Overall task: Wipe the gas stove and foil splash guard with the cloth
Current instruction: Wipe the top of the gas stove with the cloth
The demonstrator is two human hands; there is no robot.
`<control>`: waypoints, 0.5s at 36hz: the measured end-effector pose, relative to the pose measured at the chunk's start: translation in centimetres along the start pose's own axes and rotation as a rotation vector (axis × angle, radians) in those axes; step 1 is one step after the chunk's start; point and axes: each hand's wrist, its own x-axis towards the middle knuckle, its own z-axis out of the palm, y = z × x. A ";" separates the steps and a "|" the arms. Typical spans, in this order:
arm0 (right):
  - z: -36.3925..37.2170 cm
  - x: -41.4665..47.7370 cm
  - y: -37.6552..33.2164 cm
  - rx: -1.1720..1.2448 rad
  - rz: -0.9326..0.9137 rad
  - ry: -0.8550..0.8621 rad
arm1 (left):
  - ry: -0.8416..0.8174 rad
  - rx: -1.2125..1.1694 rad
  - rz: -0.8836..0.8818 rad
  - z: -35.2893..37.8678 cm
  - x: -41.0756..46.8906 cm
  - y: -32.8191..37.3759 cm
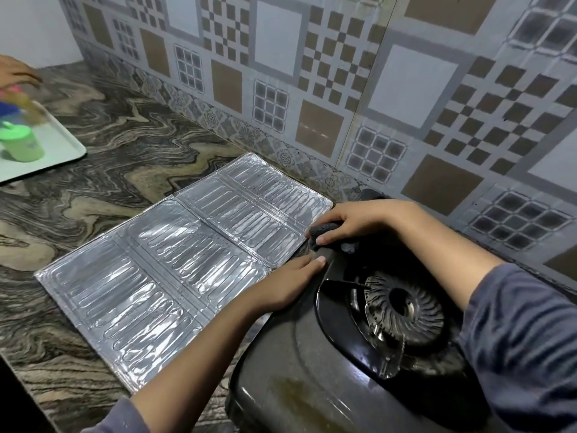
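A marbled stone counter (103, 189) runs along a wall of patterned tiles (390, 73). The right hand (352, 221) is curled over a dark cloth (324, 229), fingers bent around it and pressing it down at the far left corner of the gas stove (296, 364), just where the stove meets the foil splash guard (175, 267). The left hand (288, 284) lies flat and open, palm down, holding nothing, with its fingertips on the stove's left edge and its heel over the near corner of the foil. The guard lies flat on the counter, unfolded into panels, immediately left of both hands. The stove's burner (402, 307) sits just right of the left hand, under the right forearm. Well apart at far left, a white tray (62, 151) holds a green bottle (23, 143), with another person's hand (15, 71) above it.
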 end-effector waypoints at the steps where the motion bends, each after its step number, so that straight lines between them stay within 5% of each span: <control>1: -0.1 0.0 0.1 0.002 0.001 -0.001 | 0.005 -0.003 0.000 0.0 -0.1 0.0; 18: -2.2 1.2 3.4 0.072 0.154 0.029 | -0.031 0.039 0.022 -0.3 0.3 -0.4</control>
